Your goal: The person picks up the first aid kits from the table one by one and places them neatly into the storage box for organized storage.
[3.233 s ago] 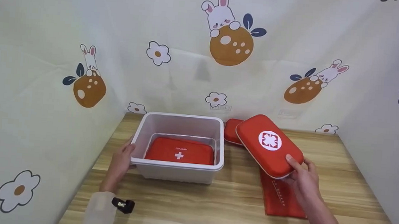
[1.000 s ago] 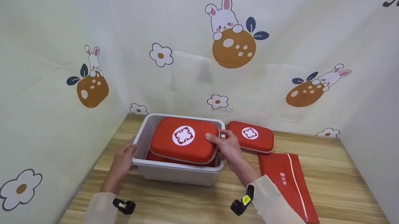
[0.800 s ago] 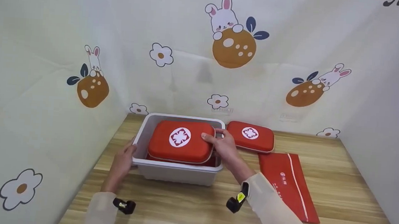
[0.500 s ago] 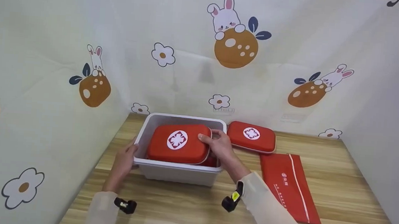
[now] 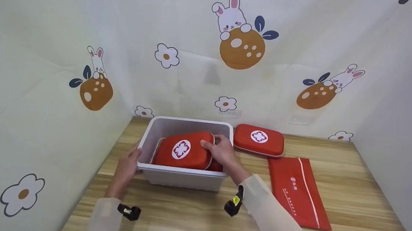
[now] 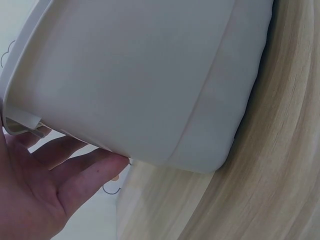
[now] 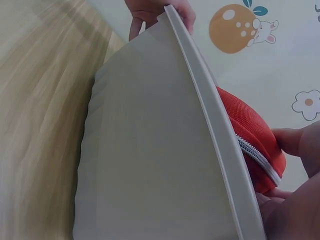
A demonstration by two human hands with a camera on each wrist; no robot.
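Note:
A white plastic bin stands on the table, and my left hand grips its left rim. In the left wrist view, the fingers lie against the bin's outer wall below the rim. My right hand holds a red zippered first-aid case by its right end, thumb on top. That case sits tilted inside the bin, right end raised, its round white emblem facing up. A strip of another red first-aid case shows beneath it; the rest is hidden. The right wrist view shows the held case's zipper above the rim.
Right of the bin, a second red first-aid case with an emblem lies near the back wall. A flat red zip pouch lies in front of it, partly behind my right sleeve. Patterned fabric walls enclose the wooden table.
My right hand has carried the case from above the pouch leftward into the bin. Lately the case has moved lower and left, and its right end tilts up more. The left hand has stayed on the rim.

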